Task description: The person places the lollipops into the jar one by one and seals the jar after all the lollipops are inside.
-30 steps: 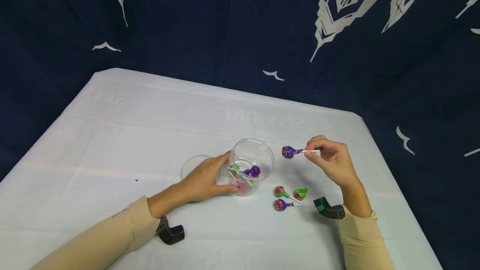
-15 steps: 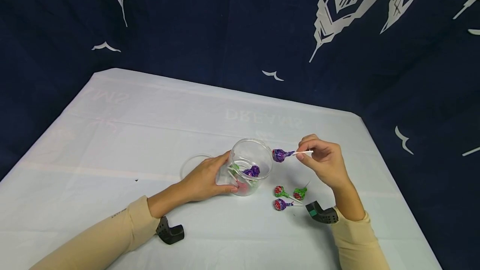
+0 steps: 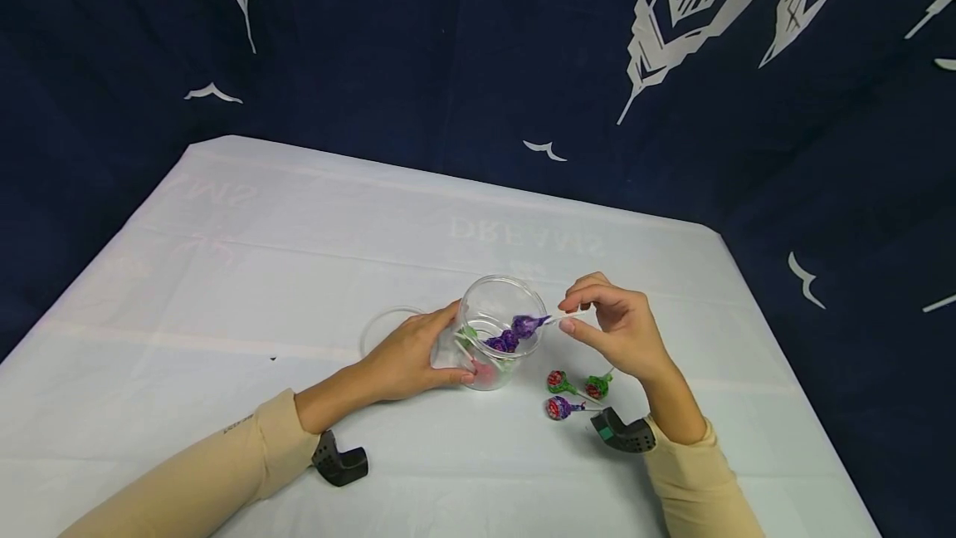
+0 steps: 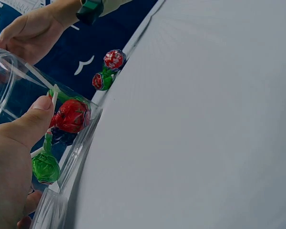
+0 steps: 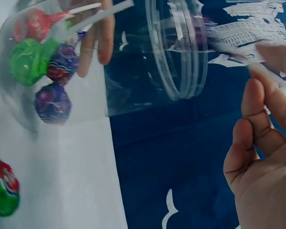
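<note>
The clear jar [image 3: 484,376] stands on the white table, held by my left hand [image 3: 407,357] with thumb and fingers around its side. Inside the jar lie a red lollipop [image 4: 72,116], a green lollipop [image 4: 45,167] and purple ones [image 5: 53,103]. My right hand [image 3: 623,329] pinches the white stick of a purple lollipop [image 3: 527,325], whose head is at the jar's mouth, over the rim. In the right wrist view this lollipop is blurred.
Right of the jar on the table [image 3: 314,272] lie two green-and-red lollipops [image 3: 556,381] [image 3: 597,386] and a purple one [image 3: 558,408]. A clear round lid [image 3: 364,330] lies behind my left hand. A dark blue patterned cloth [image 3: 373,48] hangs behind.
My right hand has moved left and slightly down, bringing the purple lollipop from right of the jar to its mouth. My left hand and the jar have stayed in place.
</note>
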Action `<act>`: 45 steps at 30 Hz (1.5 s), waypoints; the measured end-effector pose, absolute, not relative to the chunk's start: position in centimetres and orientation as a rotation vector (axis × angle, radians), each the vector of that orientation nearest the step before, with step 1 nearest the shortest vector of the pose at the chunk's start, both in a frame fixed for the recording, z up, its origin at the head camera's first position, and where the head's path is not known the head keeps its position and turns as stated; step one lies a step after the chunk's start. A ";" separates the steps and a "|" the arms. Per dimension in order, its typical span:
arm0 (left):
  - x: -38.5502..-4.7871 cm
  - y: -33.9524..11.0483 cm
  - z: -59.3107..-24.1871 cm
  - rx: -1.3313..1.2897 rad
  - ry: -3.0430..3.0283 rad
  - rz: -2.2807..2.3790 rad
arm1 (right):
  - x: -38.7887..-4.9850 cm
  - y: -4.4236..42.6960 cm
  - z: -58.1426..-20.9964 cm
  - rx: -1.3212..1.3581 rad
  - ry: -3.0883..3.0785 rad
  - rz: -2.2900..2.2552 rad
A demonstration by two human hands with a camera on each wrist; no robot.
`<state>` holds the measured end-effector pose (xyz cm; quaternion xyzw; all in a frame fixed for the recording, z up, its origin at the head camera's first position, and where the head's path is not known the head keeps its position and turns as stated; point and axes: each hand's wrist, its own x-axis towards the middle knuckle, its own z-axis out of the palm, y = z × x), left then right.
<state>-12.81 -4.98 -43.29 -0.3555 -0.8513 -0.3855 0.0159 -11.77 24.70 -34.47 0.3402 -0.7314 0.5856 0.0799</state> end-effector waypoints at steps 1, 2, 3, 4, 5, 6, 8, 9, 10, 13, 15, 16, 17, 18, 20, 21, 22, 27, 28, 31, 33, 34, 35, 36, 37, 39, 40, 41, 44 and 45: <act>-12.8 -5.0 -43.3 -1.106 -2.653 -1.199 | -11.8 24.6 -34.5 1.022 -2.200 1.746; -12.8 -5.0 -43.3 -1.106 -2.658 -1.198 | -11.8 24.6 -34.6 1.024 -2.206 1.739; -12.8 -5.0 -43.3 -1.110 -2.657 -1.196 | -11.8 24.6 -34.6 1.026 -2.201 1.736; -12.9 -4.9 -43.3 -1.111 -2.658 -1.194 | -11.8 24.6 -34.6 1.028 -2.190 1.735; -12.9 -4.9 -43.4 -1.110 -2.661 -1.191 | -11.9 24.6 -34.7 1.027 -2.177 1.736; -12.9 -4.9 -43.4 -1.110 -2.664 -1.189 | -11.9 24.6 -34.7 1.026 -2.164 1.736; -12.9 -4.9 -43.4 -1.112 -2.664 -1.184 | -11.9 24.7 -34.7 1.027 -2.144 1.734; -12.9 -4.9 -43.4 -1.113 -2.662 -1.183 | -11.9 24.7 -34.7 1.027 -2.136 1.737; -12.9 -5.0 -43.3 -1.110 -2.664 -1.185 | -11.9 24.7 -34.7 1.025 -2.135 1.739; -12.9 -5.0 -43.3 -1.109 -2.664 -1.191 | -11.9 24.7 -34.7 1.016 -2.141 1.739; -12.9 -5.0 -43.3 -1.106 -2.667 -1.198 | -11.9 24.7 -34.7 1.010 -2.150 1.733; -12.8 -5.0 -43.3 -1.104 -2.671 -1.198 | -11.8 24.8 -34.6 1.005 -2.158 1.727; -12.8 -5.0 -43.3 -1.107 -2.669 -1.198 | -11.8 24.8 -34.6 1.001 -2.166 1.720; -12.8 -4.9 -43.3 -1.108 -2.669 -1.199 | -11.7 24.8 -34.6 0.998 -2.175 1.714; -12.8 -4.9 -43.2 -1.109 -2.670 -1.196 | -11.5 24.9 -34.5 0.984 -2.206 1.703; -12.8 -4.9 -43.2 -1.112 -2.666 -1.194 | -11.5 25.0 -34.5 0.978 -2.223 1.701; -12.9 -4.9 -43.3 -1.114 -2.664 -1.193 | -11.4 25.0 -34.5 0.971 -2.239 1.699; -12.9 -5.0 -43.3 -1.120 -2.659 -1.204 | -11.2 25.5 -34.8 0.953 -2.291 1.697; -12.9 -5.0 -43.3 -1.120 -2.659 -1.207 | -11.1 25.6 -34.9 0.953 -2.293 1.693; -12.9 -5.0 -43.4 -1.121 -2.654 -1.202 | -11.1 26.0 -35.1 0.957 -2.295 1.679; -12.9 -5.0 -43.5 -1.123 -2.645 -1.200 | -11.0 26.3 -35.2 0.958 -2.295 1.667; -12.9 -5.0 -43.5 -1.124 -2.642 -1.199 | -11.0 26.5 -35.3 0.956 -2.297 1.661; -13.0 -5.0 -43.5 -1.124 -2.639 -1.199 | -10.9 26.7 -35.4 0.953 -2.298 1.656; -13.0 -5.0 -43.5 -1.124 -2.638 -1.200 | -10.8 26.9 -35.5 0.949 -2.298 1.655; -13.0 -5.0 -43.5 -1.126 -2.636 -1.205 | -10.7 27.0 -35.6 0.947 -2.296 1.652; -13.0 -5.0 -43.5 -1.127 -2.637 -1.208 | -10.6 27.4 -35.8 0.944 -2.290 1.653; -12.9 -5.0 -43.5 -1.127 -2.640 -1.209 | -10.5 27.6 -36.0 0.942 -2.288 1.652; -13.0 -5.0 -43.5 -1.127 -2.642 -1.209 | -10.4 27.7 -36.1 0.944 -2.282 1.656; -13.0 -5.0 -43.5 -1.124 -2.648 -1.209 | -10.2 28.2 -36.5 0.935 -2.278 1.661; -13.0 -5.0 -43.5 -1.122 -2.650 -1.210 | -10.1 28.4 -36.6 0.928 -2.280 1.662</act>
